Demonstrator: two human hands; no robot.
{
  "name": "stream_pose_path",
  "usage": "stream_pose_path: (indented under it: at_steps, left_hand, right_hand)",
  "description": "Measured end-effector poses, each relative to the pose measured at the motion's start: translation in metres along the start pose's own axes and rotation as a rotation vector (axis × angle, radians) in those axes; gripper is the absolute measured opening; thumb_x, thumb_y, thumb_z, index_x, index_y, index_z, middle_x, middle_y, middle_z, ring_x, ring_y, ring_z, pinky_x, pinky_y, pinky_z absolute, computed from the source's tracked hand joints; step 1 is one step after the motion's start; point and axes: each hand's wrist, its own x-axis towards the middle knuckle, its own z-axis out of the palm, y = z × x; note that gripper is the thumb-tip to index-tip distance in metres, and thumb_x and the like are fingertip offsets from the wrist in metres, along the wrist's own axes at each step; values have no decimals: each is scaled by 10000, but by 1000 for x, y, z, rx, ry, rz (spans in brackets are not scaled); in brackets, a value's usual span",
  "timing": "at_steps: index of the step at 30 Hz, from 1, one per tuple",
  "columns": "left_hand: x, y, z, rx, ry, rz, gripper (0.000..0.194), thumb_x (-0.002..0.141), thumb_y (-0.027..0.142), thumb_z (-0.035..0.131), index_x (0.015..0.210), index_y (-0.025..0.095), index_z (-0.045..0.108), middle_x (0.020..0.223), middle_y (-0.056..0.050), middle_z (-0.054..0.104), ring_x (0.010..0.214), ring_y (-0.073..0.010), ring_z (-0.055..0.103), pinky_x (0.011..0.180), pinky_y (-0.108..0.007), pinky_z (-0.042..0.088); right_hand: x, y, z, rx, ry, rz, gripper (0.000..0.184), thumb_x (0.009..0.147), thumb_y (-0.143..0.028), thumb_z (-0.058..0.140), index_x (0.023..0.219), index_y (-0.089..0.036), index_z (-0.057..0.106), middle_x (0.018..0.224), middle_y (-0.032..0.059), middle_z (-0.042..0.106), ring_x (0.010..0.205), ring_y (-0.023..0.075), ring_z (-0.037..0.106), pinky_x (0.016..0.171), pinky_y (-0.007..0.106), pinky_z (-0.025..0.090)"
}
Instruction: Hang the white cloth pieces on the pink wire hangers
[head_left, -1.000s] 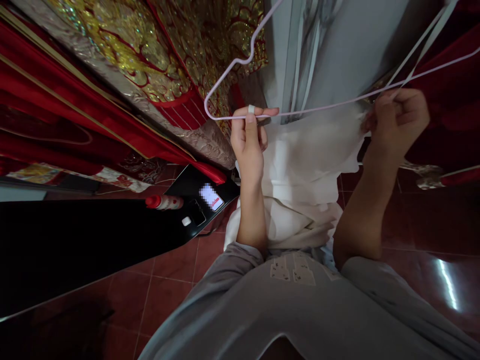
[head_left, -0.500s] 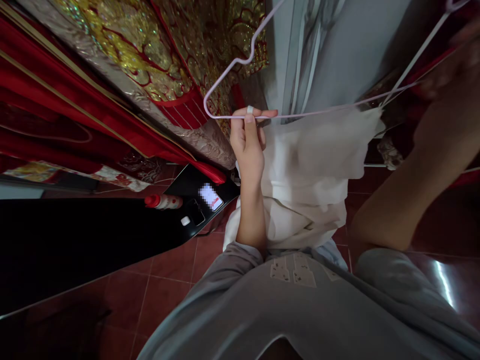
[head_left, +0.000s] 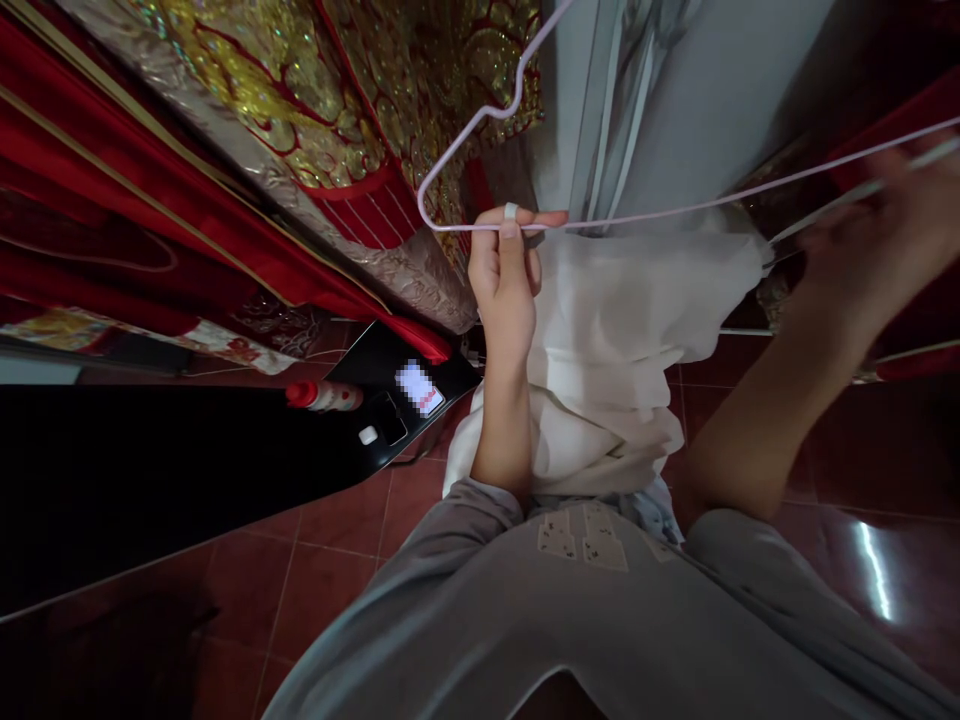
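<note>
So the left hand [head_left: 506,265] has a thin, pale pink, bent-rod hanger [head_left: 422,200] pinched tight near its rounded corner, thumb pressed down and index finger straight along the bar. The long white fabric garment [head_left: 637,290] hangs just under that bar, in front of the person. The right hand [head_left: 877,210] is out by the hanger's far side, near a narrow white strap [head_left: 821,213], but it's so blurred I can't tell how closed it is or whether it's gripping anything.
</note>
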Motion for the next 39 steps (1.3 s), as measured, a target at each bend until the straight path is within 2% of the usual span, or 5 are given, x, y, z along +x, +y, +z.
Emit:
stream_pose_path:
  at_steps: [7, 18, 30, 35, 39]
  left_hand:
    - [1, -5, -2, -8, 32, -32, 225, 1050, 282, 353, 890, 234, 505, 911, -15, 694, 385, -112, 186, 416, -300, 140]
    - [0, -5, -2, -53, -24, -59, 155, 1024, 256, 415, 920, 229, 526, 983, -56, 673, 380, -92, 196, 404, -286, 116]
    - [17, 1, -47, 94, 311, 108, 224, 1042, 176, 392, 1014, 241, 604, 1103, 13, 635, 593, -115, 483, 473, -265, 309]
    - [26, 2, -56, 164, 306, 243, 230, 1021, 134, 448, 1064, 248, 643, 1154, 26, 621, 845, -146, 552, 678, -276, 451]
    - [30, 6, -60, 233, 173, 341, 288, 1033, 328, 422, 1036, 220, 690, 1134, -6, 645, 1097, -218, 537, 947, -372, 434]
  right_hand:
    - [-46, 16, 33, 161, -427, 76, 283, 687, -183, 417, 921, -147, 572, 813, 27, 594, 478, 44, 441, 455, 195, 308]
    - [-55, 21, 38, 269, -433, 25, 216, 828, -378, 488, 909, -183, 446, 790, -7, 527, 432, 25, 335, 437, 197, 189]
    - [-48, 21, 35, 215, -447, 75, 196, 802, -357, 525, 847, -190, 434, 812, -13, 563, 411, 30, 283, 429, 217, 146]
    - [-50, 20, 33, 233, -453, 99, 227, 816, -393, 518, 846, -190, 423, 821, -12, 554, 420, 24, 269, 437, 211, 125]
    - [-50, 21, 32, 234, -471, 114, 235, 798, -386, 538, 850, -193, 416, 839, -16, 555, 425, 25, 263, 436, 210, 129]
